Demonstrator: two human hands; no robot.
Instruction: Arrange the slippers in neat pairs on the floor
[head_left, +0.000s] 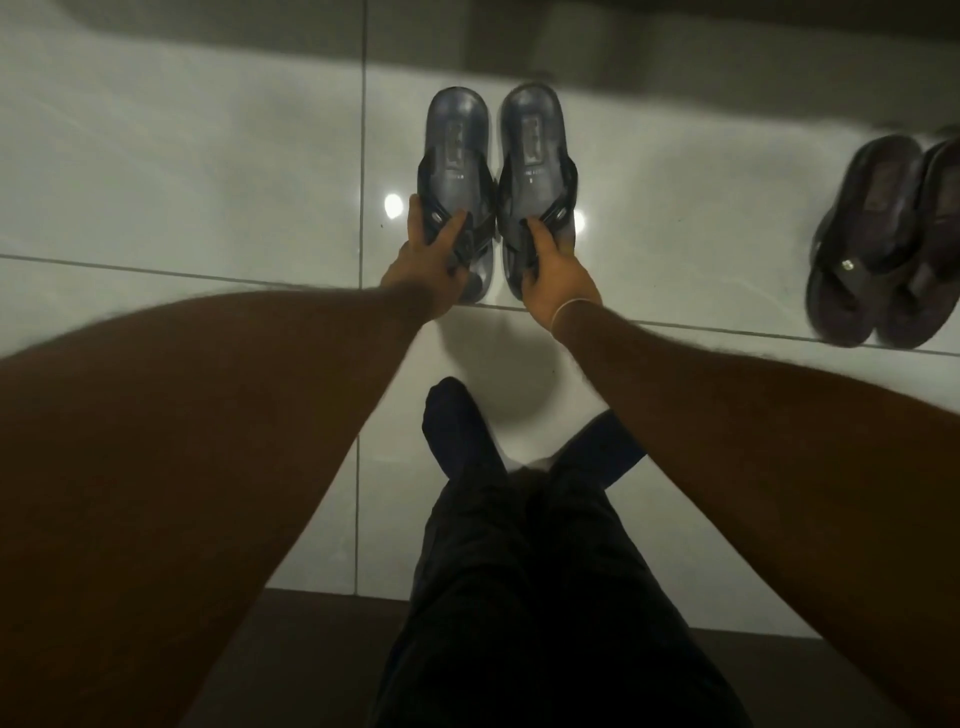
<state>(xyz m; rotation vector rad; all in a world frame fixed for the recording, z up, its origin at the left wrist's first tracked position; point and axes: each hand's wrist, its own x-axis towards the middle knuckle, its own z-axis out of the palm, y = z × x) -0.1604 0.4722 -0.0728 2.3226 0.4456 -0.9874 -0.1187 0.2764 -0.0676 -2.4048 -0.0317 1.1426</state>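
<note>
Two dark grey-blue slippers with black crossed straps lie side by side on the pale tiled floor, heels pointing away from me. My left hand (428, 265) grips the strap end of the left slipper (457, 140). Around the strap end of the right slipper (535, 140) my right hand (556, 270) is closed. The two slippers almost touch and are parallel. At the right edge a second pair of dark brown thong slippers (872, 228) sits together, partly cut off by the frame.
My legs in dark trousers and dark socks (457, 415) stretch forward below the hands. Glossy white floor tiles (182, 182) with thin grout lines surround the slippers. A shadowed wall base (675, 47) runs along the top.
</note>
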